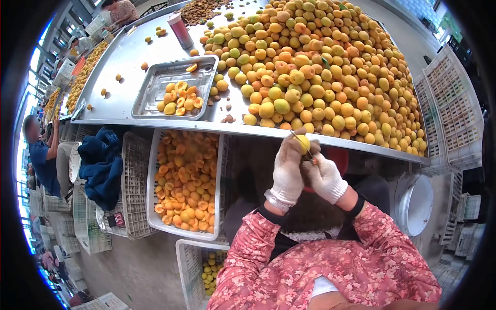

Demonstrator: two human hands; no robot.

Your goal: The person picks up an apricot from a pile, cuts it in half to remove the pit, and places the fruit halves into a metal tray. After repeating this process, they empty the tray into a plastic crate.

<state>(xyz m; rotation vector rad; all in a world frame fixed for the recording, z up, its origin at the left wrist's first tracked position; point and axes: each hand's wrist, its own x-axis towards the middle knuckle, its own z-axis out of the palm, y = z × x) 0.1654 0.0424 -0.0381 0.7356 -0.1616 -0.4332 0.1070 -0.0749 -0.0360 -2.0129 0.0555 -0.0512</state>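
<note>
In front of the metal table's edge, my gloved left hand is closed around a yellow apricot. My right hand, also in a white glove, is closed close beside it. It grips a thin, dark, knife-like tool that lies against the apricot; its exact kind is too small to make out. Just beyond both hands a big heap of whole apricots covers the right part of the table. Left of the heap, a metal tray holds several apricot halves.
A white crate of apricot halves stands below the table edge, left of my hands. A pink tumbler and loose pits are on the tabletop. A white bucket stands at right. Other people sit at far left.
</note>
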